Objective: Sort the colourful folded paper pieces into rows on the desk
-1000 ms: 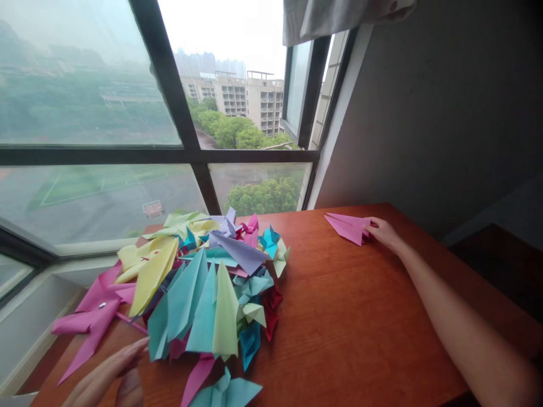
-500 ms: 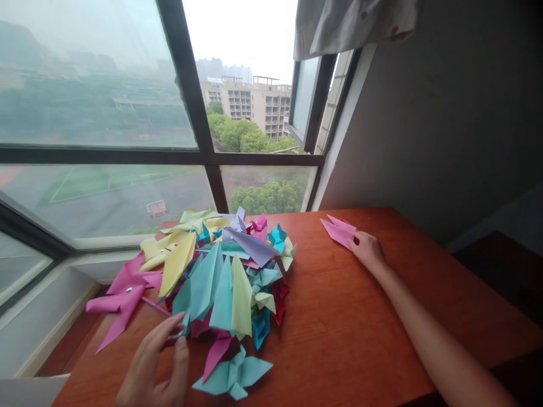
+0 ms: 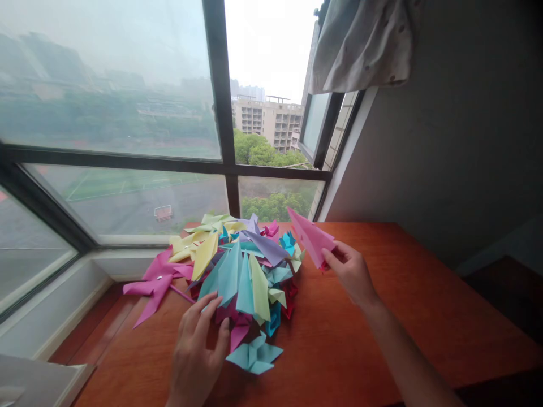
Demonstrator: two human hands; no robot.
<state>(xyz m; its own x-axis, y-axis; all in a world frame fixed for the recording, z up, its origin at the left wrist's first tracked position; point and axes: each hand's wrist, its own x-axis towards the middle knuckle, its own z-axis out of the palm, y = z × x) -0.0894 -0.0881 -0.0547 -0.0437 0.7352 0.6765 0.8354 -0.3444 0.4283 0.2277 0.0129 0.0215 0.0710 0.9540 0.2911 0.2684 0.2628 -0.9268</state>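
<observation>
A pink paper plane (image 3: 311, 236) is pinched at its rear end by my right hand (image 3: 348, 270), raised above the table just right of the heap. My left hand (image 3: 199, 339) has its fingers apart at the near left edge of the heap, fingertips at a light blue paper plane (image 3: 228, 282); whether they touch it I cannot tell. Folded paper pieces in several colours make up the heap, among them a yellow-green plane (image 3: 259, 287) and a purple plane (image 3: 266, 247). A magenta pinwheel (image 3: 158, 281) lies on its left side. In front rests a light blue folded paper piece (image 3: 254, 354).
The brown wooden table (image 3: 382, 345) extends to the right of the heap. Behind it stand dark-framed windows (image 3: 178, 164), one pane swung open. A grey curtain (image 3: 365, 45) hangs at the upper right, beside a dark wall (image 3: 449, 130).
My right hand has lifted the pink paper plane and brought it left toward the heap, its nose now tilted up. The whole view has shifted, with the heap appearing further right.
</observation>
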